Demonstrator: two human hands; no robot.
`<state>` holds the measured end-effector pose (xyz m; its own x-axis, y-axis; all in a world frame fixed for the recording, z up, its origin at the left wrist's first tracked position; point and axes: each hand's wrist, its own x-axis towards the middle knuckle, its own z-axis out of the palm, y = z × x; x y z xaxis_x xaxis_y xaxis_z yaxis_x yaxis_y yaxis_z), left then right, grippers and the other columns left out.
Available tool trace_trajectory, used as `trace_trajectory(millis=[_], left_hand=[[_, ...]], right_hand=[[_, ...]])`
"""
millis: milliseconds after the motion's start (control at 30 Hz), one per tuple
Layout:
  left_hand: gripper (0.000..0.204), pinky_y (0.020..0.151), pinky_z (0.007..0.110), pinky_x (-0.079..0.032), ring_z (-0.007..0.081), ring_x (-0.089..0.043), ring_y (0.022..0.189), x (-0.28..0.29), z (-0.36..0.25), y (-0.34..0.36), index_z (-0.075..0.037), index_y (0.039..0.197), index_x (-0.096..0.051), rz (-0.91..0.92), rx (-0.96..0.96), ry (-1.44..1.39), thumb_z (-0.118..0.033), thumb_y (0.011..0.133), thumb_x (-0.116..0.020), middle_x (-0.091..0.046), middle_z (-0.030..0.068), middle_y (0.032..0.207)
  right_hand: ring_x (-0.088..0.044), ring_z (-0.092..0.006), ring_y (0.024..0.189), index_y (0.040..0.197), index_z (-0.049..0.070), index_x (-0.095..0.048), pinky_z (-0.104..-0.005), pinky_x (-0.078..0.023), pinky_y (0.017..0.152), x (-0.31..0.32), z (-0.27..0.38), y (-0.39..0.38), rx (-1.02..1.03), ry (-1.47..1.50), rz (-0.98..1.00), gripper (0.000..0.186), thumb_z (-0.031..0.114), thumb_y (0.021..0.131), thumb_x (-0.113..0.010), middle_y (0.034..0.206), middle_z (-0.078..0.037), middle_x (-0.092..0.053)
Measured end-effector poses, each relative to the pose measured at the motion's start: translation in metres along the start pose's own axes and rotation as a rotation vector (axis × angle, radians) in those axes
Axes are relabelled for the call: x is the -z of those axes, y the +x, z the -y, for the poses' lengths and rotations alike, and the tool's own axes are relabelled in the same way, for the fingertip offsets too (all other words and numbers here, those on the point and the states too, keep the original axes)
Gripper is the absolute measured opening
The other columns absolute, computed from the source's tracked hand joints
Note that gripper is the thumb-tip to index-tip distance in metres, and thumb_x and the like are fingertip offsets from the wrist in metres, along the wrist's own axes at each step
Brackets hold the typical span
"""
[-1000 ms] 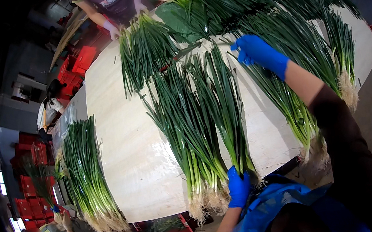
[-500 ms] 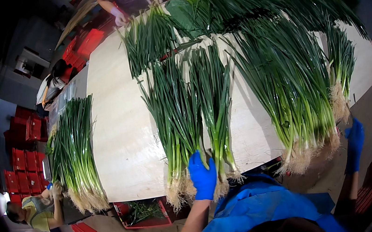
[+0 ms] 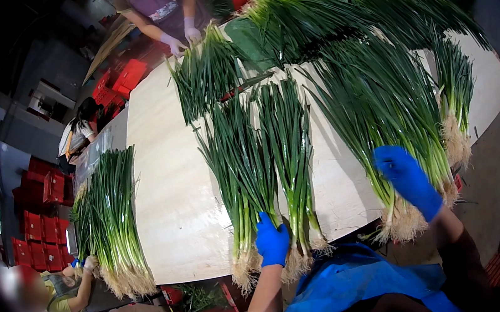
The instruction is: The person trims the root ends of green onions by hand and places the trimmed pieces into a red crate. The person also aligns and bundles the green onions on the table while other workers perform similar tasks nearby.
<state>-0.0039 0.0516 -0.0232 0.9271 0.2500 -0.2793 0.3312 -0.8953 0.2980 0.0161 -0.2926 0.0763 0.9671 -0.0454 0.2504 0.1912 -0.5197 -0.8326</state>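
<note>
Bunches of green onions with pale, rooty ends towards me lie on the white tabletop (image 3: 177, 228). My left hand (image 3: 272, 241), in a blue glove, is closed around the lower stalks of the middle bunch (image 3: 241, 157). A slimmer bunch (image 3: 289, 144) lies just right of it. My right hand (image 3: 408, 179), also blue-gloved, hovers over the lower stalks of the large pile of green onions (image 3: 375, 95). Its fingers look bent but are smeared by motion, so I cannot tell whether they hold anything. A knife-like tool (image 3: 247, 85) lies beyond the middle bunch.
Another pile of green onions (image 3: 113, 218) lies at the left, near a co-worker's gloved hand (image 3: 90, 263). Across the table, a person in purple (image 3: 164, 9) handles a further bunch (image 3: 207, 73). A red crate (image 3: 203, 301) with green trimmings stands below the table edge.
My right hand has swung from beside the table's right edge, leftward and up over the large pile. My left hand stays at the middle bunch. The person across leans further in.
</note>
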Motion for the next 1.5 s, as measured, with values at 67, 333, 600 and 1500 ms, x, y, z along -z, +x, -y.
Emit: trace_trajectory(millis=[67,333,600,1500], left_hand=[[0.077,0.073,0.049,-0.049,0.0410,-0.058,0.093,-0.002,0.009,0.000,-0.006,0.142,-0.026,0.011,-0.024,0.008,-0.027,0.079,-0.065,-0.051,0.0231,0.114],[0.077,0.068,0.050,-0.048,0.0417,-0.059,0.085,-0.008,0.016,0.007,-0.006,0.140,-0.029,0.058,-0.096,-0.099,-0.032,0.078,-0.065,-0.054,0.0241,0.103],[0.084,0.054,0.045,-0.047,0.0360,-0.058,0.071,-0.015,0.030,0.010,-0.005,0.143,-0.022,-0.016,-0.201,-0.142,-0.032,0.078,-0.068,-0.054,0.0204,0.094],[0.084,0.061,0.045,-0.048,0.0384,-0.059,0.078,0.019,-0.007,0.001,-0.010,0.146,-0.021,-0.062,-0.264,-0.171,-0.032,0.079,-0.067,-0.052,0.0241,0.104]], right_hand=[[-0.064,-0.0223,0.084,0.115,0.009,-0.059,-0.0313,-0.053,0.073,-0.055,0.026,0.031,-0.023,0.016,0.200,0.032,0.016,0.085,-0.065,0.112,-0.014,-0.059],[-0.062,-0.0178,0.069,0.143,0.003,-0.022,-0.0316,-0.050,0.061,-0.253,-0.025,0.181,-0.302,0.402,0.499,0.067,0.017,0.089,-0.058,0.143,-0.015,-0.037],[-0.064,-0.0165,0.066,0.122,0.000,-0.046,-0.0289,-0.047,0.052,-0.321,-0.045,0.260,-0.571,0.418,0.555,0.039,0.012,0.087,-0.058,0.100,-0.012,-0.062],[-0.052,-0.0272,0.115,0.128,0.010,-0.052,-0.0376,-0.041,0.097,-0.095,-0.049,0.019,-0.071,-0.360,1.644,0.052,0.041,0.087,-0.054,0.126,-0.014,-0.054]])
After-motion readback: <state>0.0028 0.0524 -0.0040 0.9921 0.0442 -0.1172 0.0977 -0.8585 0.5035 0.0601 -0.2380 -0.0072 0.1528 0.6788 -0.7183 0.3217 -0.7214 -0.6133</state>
